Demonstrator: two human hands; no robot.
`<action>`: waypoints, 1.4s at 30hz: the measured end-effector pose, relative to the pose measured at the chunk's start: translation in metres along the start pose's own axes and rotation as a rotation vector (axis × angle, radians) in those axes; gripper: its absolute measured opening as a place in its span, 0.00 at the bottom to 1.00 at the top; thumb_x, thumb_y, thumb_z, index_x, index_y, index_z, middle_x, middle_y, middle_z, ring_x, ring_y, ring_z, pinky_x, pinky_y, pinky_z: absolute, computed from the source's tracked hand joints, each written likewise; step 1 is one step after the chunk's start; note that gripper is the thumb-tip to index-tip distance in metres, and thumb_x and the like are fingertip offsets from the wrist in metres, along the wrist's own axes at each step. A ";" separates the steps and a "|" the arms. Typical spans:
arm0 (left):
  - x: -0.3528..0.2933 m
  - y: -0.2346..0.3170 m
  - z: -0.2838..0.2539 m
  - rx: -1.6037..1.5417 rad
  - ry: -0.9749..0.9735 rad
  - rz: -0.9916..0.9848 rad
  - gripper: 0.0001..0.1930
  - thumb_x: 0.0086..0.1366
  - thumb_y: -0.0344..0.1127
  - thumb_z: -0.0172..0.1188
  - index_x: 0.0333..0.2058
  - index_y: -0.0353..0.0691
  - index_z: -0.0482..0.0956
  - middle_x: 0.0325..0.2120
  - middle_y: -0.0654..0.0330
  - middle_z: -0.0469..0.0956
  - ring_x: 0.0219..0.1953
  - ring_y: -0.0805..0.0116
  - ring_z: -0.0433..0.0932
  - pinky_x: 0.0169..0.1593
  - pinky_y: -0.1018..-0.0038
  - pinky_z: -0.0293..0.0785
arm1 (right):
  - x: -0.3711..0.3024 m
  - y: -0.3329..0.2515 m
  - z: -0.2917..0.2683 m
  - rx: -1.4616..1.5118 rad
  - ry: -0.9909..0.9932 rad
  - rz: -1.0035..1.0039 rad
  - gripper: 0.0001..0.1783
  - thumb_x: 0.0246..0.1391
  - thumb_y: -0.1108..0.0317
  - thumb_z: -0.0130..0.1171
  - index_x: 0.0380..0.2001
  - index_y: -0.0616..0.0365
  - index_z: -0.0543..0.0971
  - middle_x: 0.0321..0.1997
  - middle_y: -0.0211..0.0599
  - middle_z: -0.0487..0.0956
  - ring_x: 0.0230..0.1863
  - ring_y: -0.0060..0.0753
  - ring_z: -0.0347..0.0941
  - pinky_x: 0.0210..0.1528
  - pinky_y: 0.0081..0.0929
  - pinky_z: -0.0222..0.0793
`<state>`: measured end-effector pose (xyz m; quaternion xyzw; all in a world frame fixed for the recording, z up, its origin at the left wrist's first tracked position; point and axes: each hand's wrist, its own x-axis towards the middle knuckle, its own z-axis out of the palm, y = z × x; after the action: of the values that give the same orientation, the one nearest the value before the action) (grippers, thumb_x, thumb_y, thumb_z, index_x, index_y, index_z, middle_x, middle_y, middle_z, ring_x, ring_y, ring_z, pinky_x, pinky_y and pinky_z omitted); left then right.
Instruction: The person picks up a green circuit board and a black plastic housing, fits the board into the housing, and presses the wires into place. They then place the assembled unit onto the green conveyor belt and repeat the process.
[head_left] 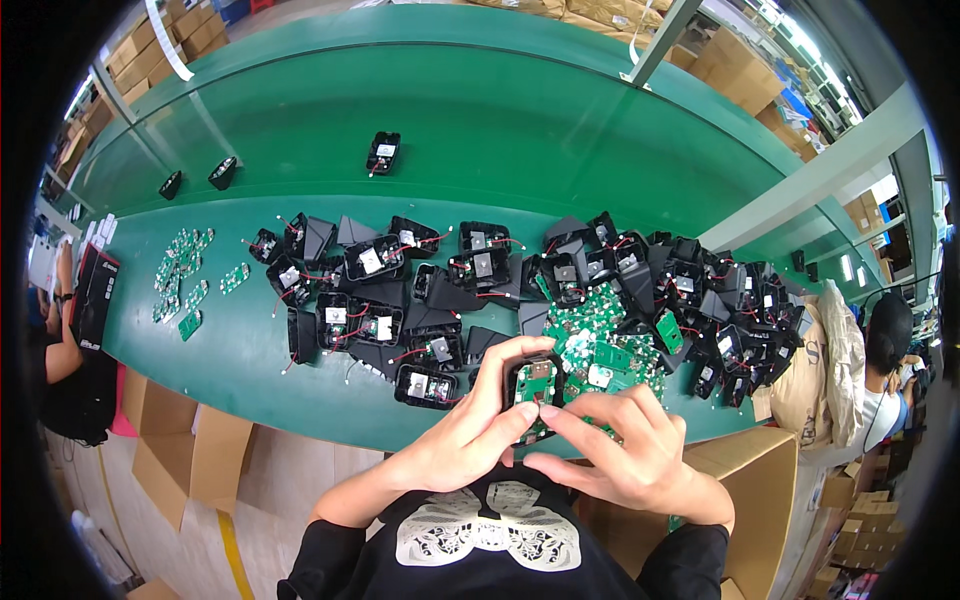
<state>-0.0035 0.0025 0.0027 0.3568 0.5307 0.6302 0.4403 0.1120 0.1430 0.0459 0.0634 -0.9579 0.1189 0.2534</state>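
Note:
Close in front of my chest, my left hand is wrapped round a small black plastic housing. A green circuit board lies in the mouth of the housing, and my left thumb presses on its lower part. A bit of red wire shows by the thumb tip. From the right, my right hand reaches in with bent fingers. Its index fingertip touches the board's lower end, while the thumb is lower, by the housing's near end. Whether a small part sits between these fingers is hidden.
Many black housings with red wires crowd the green table. Loose circuit boards are heaped beyond my right hand; more boards lie far left. Open cardboard boxes stand below the near edge. Other people sit at both sides.

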 end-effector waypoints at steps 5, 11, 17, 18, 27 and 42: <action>0.000 0.001 0.001 0.001 -0.014 -0.035 0.27 0.65 0.38 0.41 0.59 0.43 0.42 0.51 0.52 0.57 0.31 0.73 0.67 0.25 0.80 0.68 | -0.004 0.004 0.006 0.088 0.026 0.012 0.18 0.25 0.66 0.72 0.27 0.50 0.80 0.25 0.22 0.73 0.21 0.24 0.64 0.17 0.18 0.58; -0.001 0.003 0.004 -0.048 -0.009 -0.053 0.26 0.65 0.36 0.40 0.59 0.43 0.42 0.46 0.52 0.60 0.26 0.75 0.66 0.25 0.80 0.68 | -0.002 0.000 0.005 0.184 -0.002 0.045 0.16 0.25 0.71 0.71 0.25 0.52 0.79 0.24 0.24 0.72 0.21 0.24 0.64 0.17 0.18 0.59; -0.001 0.007 0.003 -0.075 -0.018 -0.107 0.26 0.66 0.37 0.40 0.59 0.44 0.41 0.44 0.52 0.60 0.24 0.75 0.65 0.23 0.80 0.67 | -0.003 0.004 0.002 0.177 -0.091 -0.018 0.15 0.27 0.71 0.70 0.25 0.52 0.79 0.24 0.24 0.72 0.22 0.23 0.65 0.16 0.17 0.59; 0.000 0.007 0.002 -0.056 -0.042 -0.117 0.26 0.66 0.38 0.41 0.59 0.44 0.41 0.44 0.52 0.60 0.24 0.75 0.65 0.22 0.80 0.67 | -0.003 0.004 0.002 0.167 -0.090 -0.030 0.15 0.28 0.72 0.69 0.26 0.52 0.79 0.24 0.23 0.72 0.22 0.22 0.66 0.15 0.16 0.58; 0.000 0.006 0.000 -0.140 -0.082 -0.178 0.27 0.66 0.40 0.41 0.59 0.45 0.40 0.48 0.51 0.60 0.20 0.76 0.65 0.22 0.80 0.66 | -0.001 0.007 -0.003 0.139 -0.123 -0.122 0.16 0.30 0.72 0.68 0.29 0.51 0.78 0.25 0.22 0.72 0.21 0.20 0.66 0.13 0.15 0.54; -0.001 0.007 0.003 -0.116 -0.033 -0.066 0.26 0.65 0.31 0.41 0.58 0.44 0.41 0.50 0.50 0.57 0.29 0.74 0.67 0.24 0.81 0.70 | -0.003 0.006 -0.003 0.108 -0.122 -0.094 0.15 0.31 0.71 0.67 0.30 0.51 0.79 0.25 0.22 0.72 0.20 0.19 0.66 0.13 0.16 0.53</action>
<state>-0.0017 0.0022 0.0099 0.3233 0.4973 0.6393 0.4894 0.1146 0.1495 0.0460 0.1289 -0.9598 0.1544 0.1959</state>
